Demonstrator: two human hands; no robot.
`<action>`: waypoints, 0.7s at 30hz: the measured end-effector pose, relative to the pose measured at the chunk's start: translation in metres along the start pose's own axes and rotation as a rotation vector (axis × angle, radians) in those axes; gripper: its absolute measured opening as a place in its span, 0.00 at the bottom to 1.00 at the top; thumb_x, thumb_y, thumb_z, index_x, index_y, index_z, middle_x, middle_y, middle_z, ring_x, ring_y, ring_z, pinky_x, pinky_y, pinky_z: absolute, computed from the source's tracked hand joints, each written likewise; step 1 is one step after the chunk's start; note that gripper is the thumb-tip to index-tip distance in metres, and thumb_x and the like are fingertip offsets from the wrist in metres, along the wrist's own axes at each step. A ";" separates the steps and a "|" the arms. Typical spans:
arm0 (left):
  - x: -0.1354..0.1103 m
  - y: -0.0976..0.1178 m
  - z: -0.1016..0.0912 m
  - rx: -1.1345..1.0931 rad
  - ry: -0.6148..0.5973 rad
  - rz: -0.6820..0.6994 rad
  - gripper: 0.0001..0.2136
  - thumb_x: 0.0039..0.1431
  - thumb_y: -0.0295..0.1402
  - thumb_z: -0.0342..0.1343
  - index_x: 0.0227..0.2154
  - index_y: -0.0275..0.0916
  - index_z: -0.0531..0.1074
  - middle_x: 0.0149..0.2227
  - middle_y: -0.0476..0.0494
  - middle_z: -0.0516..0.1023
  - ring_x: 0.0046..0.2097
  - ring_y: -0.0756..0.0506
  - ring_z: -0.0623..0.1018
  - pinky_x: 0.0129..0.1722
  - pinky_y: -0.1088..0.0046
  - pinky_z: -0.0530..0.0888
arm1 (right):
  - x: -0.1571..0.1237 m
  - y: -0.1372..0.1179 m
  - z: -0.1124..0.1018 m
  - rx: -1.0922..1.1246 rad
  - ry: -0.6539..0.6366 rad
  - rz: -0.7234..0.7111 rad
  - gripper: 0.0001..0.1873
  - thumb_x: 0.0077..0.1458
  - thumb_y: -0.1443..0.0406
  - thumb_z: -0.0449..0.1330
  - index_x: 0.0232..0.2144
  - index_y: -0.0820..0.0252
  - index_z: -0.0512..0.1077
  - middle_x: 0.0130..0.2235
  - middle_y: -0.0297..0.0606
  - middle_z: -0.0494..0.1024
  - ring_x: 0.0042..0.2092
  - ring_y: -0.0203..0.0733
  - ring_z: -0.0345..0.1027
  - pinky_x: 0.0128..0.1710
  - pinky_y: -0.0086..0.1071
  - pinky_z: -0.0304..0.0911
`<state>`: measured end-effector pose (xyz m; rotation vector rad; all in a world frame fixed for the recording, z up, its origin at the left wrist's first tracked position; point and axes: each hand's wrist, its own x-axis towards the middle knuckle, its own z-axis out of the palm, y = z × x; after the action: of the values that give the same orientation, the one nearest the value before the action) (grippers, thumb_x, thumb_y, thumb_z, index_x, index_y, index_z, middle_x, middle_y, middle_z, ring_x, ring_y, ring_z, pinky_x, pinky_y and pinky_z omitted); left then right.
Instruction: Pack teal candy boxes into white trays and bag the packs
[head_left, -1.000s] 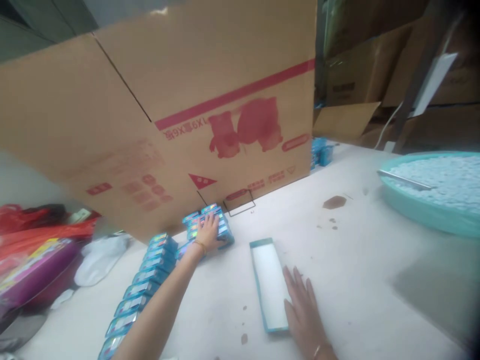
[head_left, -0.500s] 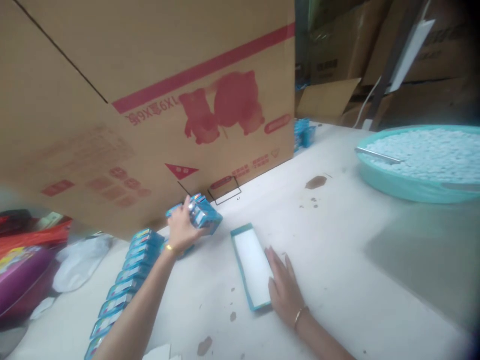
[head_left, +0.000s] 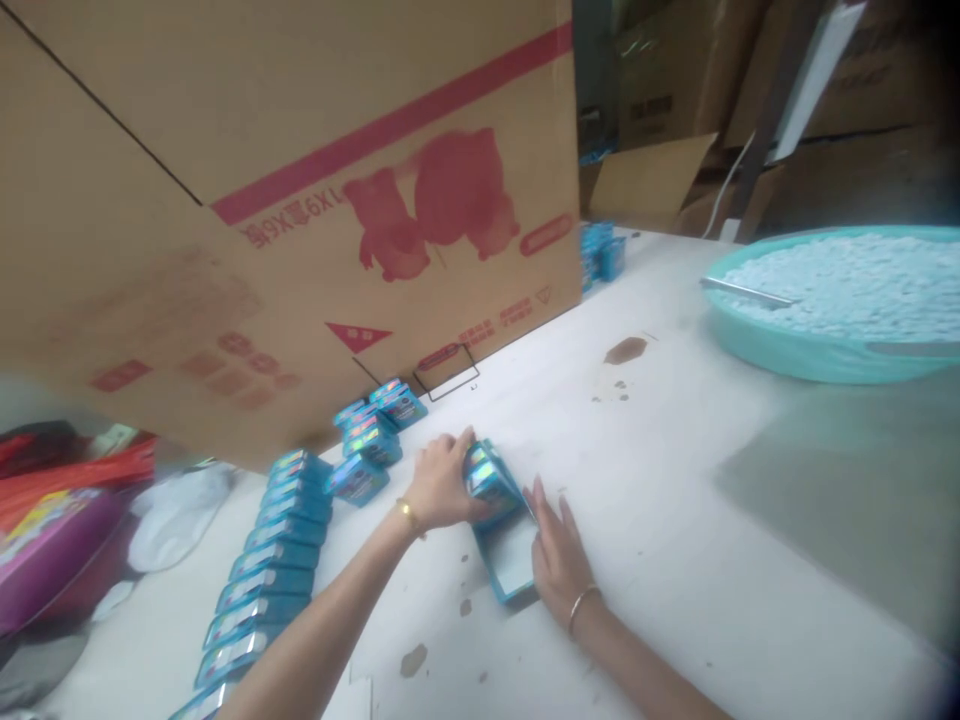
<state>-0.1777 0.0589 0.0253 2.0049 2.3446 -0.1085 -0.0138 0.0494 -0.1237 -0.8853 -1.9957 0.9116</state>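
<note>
Though shallow, tray (head_left: 514,560) with boxes (head_left: 490,477)

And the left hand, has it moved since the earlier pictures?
Yes: against the large carton, the left hand has moved right, to the shallow tray.

At ten o'clock the carton (head_left: 300,250) looks like matt cardboard. Toward eight, the small boxes (head_left: 262,575) look glossy. Near six, the tray (head_left: 516,558) has a smooth floor. At three, the tub (head_left: 780,352) seems smooth plastic, the stick (head_left: 750,293) there shiny metal.
</note>
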 end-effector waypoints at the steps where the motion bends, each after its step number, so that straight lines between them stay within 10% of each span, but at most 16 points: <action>1: 0.002 0.004 0.002 0.043 0.021 -0.004 0.50 0.30 0.48 0.64 0.61 0.39 0.53 0.48 0.34 0.66 0.49 0.31 0.67 0.49 0.52 0.63 | 0.000 0.000 0.000 0.011 -0.004 0.001 0.43 0.48 0.78 0.40 0.65 0.62 0.28 0.61 0.45 0.60 0.62 0.40 0.52 0.64 0.54 0.31; 6: 0.007 -0.015 0.003 0.102 0.013 0.112 0.54 0.33 0.55 0.62 0.64 0.40 0.46 0.59 0.28 0.57 0.59 0.27 0.58 0.56 0.47 0.53 | -0.001 -0.001 -0.001 0.027 -0.040 0.019 0.41 0.53 0.77 0.39 0.65 0.59 0.26 0.60 0.43 0.63 0.63 0.39 0.50 0.64 0.54 0.32; 9: -0.008 -0.079 -0.005 0.144 0.047 0.212 0.56 0.36 0.61 0.57 0.65 0.42 0.39 0.67 0.33 0.39 0.65 0.27 0.42 0.60 0.45 0.41 | -0.002 -0.002 0.000 -0.020 -0.041 0.036 0.38 0.58 0.71 0.41 0.65 0.59 0.26 0.60 0.44 0.62 0.63 0.41 0.50 0.64 0.53 0.34; 15: -0.048 -0.225 0.023 0.277 0.172 -0.228 0.55 0.41 0.55 0.58 0.64 0.34 0.35 0.67 0.26 0.36 0.66 0.26 0.37 0.59 0.41 0.45 | -0.003 -0.001 0.003 -0.095 -0.043 0.022 0.36 0.61 0.65 0.43 0.65 0.58 0.29 0.61 0.44 0.61 0.63 0.43 0.51 0.64 0.53 0.35; 21: -0.020 -0.229 0.038 0.225 0.179 -0.157 0.45 0.51 0.49 0.53 0.64 0.33 0.37 0.67 0.28 0.36 0.66 0.30 0.36 0.60 0.47 0.48 | -0.004 0.001 0.003 -0.151 -0.053 0.002 0.36 0.61 0.64 0.44 0.65 0.58 0.30 0.61 0.41 0.60 0.62 0.43 0.52 0.64 0.52 0.36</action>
<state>-0.4011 0.0005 -0.0066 1.9949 2.7124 -0.2175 -0.0142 0.0461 -0.1266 -0.9551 -2.1315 0.8011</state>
